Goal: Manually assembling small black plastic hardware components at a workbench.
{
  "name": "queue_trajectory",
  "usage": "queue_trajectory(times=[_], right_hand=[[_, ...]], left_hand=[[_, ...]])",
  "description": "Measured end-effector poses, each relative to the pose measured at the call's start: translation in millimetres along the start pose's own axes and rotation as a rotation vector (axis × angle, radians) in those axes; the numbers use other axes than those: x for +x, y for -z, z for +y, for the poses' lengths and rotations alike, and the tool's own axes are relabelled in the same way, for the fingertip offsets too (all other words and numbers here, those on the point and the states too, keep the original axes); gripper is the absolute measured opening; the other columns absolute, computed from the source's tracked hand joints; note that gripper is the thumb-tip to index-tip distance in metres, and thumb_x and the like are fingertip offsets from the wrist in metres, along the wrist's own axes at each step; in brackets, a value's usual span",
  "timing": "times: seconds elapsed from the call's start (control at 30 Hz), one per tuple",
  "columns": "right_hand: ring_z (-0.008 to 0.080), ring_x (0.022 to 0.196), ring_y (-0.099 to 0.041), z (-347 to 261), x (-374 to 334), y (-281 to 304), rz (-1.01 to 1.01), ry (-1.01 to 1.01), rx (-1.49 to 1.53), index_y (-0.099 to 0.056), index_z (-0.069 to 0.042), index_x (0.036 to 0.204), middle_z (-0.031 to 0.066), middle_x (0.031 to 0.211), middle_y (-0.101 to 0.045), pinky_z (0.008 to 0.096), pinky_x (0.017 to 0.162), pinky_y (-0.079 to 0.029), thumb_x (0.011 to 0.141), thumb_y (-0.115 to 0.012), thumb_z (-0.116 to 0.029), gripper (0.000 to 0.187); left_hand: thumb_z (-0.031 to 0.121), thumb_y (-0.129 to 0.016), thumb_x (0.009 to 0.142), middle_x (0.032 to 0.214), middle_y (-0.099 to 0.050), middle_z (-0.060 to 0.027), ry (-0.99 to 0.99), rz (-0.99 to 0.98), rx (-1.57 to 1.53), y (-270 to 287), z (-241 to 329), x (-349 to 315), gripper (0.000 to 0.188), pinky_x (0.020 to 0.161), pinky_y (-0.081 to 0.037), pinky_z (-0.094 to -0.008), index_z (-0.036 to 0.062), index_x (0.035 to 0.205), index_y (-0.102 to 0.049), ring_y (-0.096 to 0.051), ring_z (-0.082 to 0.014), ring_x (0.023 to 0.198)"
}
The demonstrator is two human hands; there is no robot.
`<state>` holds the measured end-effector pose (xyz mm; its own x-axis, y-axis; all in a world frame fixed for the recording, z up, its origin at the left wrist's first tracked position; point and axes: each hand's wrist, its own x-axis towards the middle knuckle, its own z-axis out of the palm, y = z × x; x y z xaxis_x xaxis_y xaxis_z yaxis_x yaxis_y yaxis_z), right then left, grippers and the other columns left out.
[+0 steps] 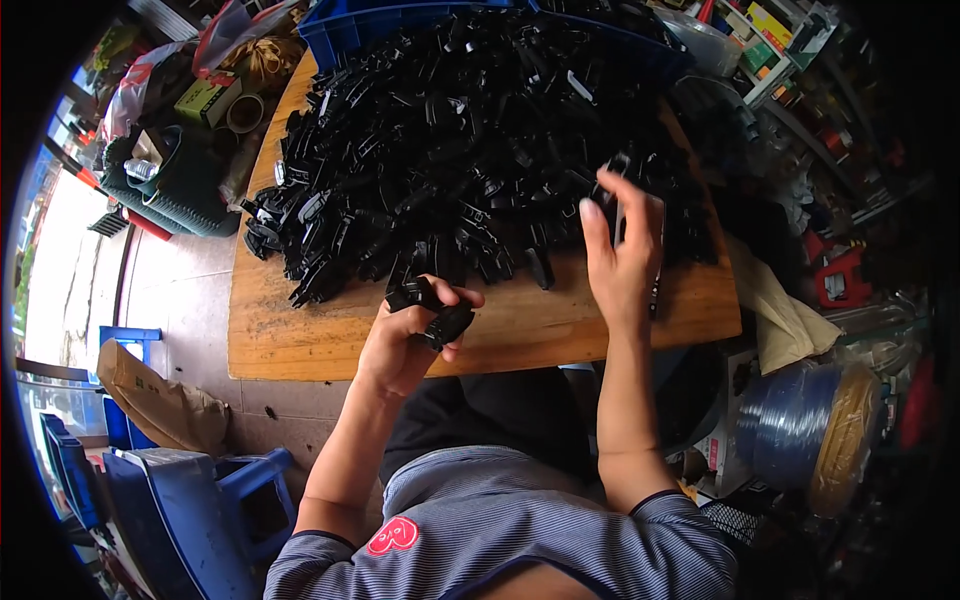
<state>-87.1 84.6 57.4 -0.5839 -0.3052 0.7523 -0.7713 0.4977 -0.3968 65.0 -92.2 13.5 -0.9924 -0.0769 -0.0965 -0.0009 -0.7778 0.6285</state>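
A big heap of small black plastic parts (430,150) covers most of the wooden table (530,330). My left hand (400,335) is closed round a black plastic part (448,325) just over the table's near edge. More black plastic shows between its thumb and fingers, and I cannot tell whether it is a second piece. Over the right side of the heap, my right hand (628,250) is raised with thumb and index finger apart. Nothing shows between them; its other fingers are partly hidden.
Blue crates (345,40) stand at the table's far edge. On the left are a blue plastic stool (255,480) and a brown paper sack (160,395). A wrapped spool (800,430) and a beige cloth (785,325) are on the right, with cluttered shelves beyond.
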Motion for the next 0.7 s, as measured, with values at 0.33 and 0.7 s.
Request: queue_trajectory(times=[0.33, 0.7], right_hand=[[0.0301, 0.109, -0.05, -17.4, -3.2, -49.8, -0.334, 0.167, 0.168, -0.052, -0.005, 0.117, 0.0147, 0.112, -0.057, 0.039, 0.093, -0.04, 0.081, -0.063, -0.019, 0.04], [0.0181, 0.084, -0.058, -17.7, -9.3, -34.4, -0.2, 0.194, 0.155, -0.059, -0.004, 0.108, 0.0081, 0.097, -0.062, 0.0252, 0.063, -0.047, 0.08, -0.066, -0.011, 0.03]], left_hand=[[-0.007, -0.058, 0.065, 0.116, -0.053, -0.0199, -0.069, 0.059, -0.213, -10.9, -9.8, -6.8, 0.049, 0.079, -0.048, -0.0274, 0.0031, 0.112, -0.052, -0.058, -0.0193, 0.078], [0.007, -0.066, 0.077, 0.111, -0.054, -0.0153, -0.136, -0.017, -0.154, -1.5, -18.3, -6.5, 0.037, 0.074, -0.05, -0.0299, 0.003, 0.109, -0.049, -0.058, -0.0194, 0.087]])
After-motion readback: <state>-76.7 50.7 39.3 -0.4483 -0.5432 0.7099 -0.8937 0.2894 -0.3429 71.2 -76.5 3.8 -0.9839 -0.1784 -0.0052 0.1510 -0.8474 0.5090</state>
